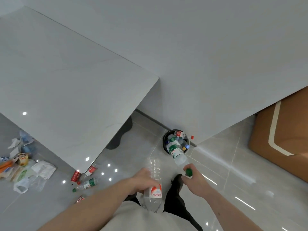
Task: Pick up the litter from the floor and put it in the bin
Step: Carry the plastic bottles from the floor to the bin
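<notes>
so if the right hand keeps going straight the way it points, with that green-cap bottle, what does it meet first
Most likely the black bin. The right hand holds the green-cap bottle by its cap end, base aimed at the bin's mouth, so it would meet the bottles piled inside. Depth is hard to judge.

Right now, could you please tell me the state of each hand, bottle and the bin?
Left hand: grips the clear bottle.
Clear bottle: red label, empty, held.
Right hand: grips the green-capped bottle by its cap end.
Green-capped bottle: capped, held out toward the bin.
Bin: open, nearly full of bottles.
Floor bottle: lying down, green cap on.
</notes>
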Action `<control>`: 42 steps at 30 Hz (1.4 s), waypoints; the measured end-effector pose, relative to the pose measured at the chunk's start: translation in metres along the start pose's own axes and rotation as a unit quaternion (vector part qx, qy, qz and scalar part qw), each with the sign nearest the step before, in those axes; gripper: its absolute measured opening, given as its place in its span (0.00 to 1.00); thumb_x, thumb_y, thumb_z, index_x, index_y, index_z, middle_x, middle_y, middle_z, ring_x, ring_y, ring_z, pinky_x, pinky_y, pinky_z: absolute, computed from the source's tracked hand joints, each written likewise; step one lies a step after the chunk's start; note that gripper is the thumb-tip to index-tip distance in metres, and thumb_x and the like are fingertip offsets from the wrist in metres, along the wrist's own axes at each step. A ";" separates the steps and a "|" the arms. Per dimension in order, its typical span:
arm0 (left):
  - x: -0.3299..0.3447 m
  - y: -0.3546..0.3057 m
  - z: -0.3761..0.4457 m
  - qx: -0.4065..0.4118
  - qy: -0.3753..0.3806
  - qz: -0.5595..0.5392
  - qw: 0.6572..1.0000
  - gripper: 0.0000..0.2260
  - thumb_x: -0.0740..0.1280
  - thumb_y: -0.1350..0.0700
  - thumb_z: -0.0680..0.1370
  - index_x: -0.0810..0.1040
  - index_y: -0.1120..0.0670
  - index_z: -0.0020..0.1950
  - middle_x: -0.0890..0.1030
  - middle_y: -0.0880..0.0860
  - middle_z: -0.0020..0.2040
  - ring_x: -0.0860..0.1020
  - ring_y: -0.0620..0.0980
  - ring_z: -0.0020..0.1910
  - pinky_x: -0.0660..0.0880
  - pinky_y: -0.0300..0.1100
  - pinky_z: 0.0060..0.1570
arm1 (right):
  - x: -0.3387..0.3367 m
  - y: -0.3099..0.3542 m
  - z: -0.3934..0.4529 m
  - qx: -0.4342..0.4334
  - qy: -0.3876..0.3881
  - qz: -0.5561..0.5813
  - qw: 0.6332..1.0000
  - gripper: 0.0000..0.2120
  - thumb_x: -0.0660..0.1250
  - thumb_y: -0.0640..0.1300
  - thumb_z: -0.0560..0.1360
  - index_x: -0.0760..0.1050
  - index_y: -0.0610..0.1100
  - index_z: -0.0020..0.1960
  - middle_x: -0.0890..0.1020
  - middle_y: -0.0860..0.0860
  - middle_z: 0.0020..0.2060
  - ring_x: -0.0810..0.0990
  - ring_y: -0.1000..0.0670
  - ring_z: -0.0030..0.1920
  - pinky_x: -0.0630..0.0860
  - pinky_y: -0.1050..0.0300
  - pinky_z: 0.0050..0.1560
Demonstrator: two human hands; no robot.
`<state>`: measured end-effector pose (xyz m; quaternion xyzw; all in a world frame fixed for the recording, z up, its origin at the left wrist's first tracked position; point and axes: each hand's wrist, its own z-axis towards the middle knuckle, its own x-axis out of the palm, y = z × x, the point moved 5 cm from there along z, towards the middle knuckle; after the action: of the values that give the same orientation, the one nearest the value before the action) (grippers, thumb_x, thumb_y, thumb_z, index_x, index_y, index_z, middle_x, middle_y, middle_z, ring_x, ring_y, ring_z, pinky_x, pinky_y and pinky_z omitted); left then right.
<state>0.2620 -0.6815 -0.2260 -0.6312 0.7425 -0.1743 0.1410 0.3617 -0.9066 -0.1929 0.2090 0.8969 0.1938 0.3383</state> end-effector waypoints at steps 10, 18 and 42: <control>0.050 -0.084 0.056 -0.013 -0.142 -0.144 0.979 0.38 0.82 0.48 0.57 0.70 0.48 0.63 0.82 0.51 0.53 0.84 0.49 0.50 0.83 0.49 0.52 | -0.115 -0.040 0.106 0.014 0.044 -0.060 0.997 0.09 0.66 0.43 0.77 0.69 0.53 0.53 0.78 0.47 0.43 0.74 0.50 0.32 0.70 0.61 0.31; 0.018 -0.136 0.177 -0.016 -0.176 -0.096 0.980 0.37 0.78 0.44 0.63 0.70 0.49 0.68 0.80 0.47 0.54 0.82 0.45 0.49 0.81 0.44 0.52 | -0.125 -0.058 0.209 0.030 0.065 -0.058 0.996 0.13 0.66 0.42 0.76 0.72 0.59 0.54 0.79 0.49 0.50 0.73 0.53 0.32 0.72 0.62 0.37; 0.060 -0.065 0.542 -0.077 -0.280 -0.129 0.948 0.40 0.73 0.38 0.73 0.60 0.53 0.78 0.70 0.53 0.72 0.76 0.53 0.65 0.74 0.41 0.57 | 0.014 -0.208 0.492 -0.024 0.198 -0.233 0.952 0.15 0.66 0.50 0.78 0.71 0.70 0.56 0.68 0.59 0.66 0.79 0.54 0.59 0.69 0.61 0.69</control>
<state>0.5430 -0.7936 -0.6842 -0.7537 0.5968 0.0507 0.2704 0.6395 -0.9728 -0.6442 -0.0563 0.9646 0.1689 0.1946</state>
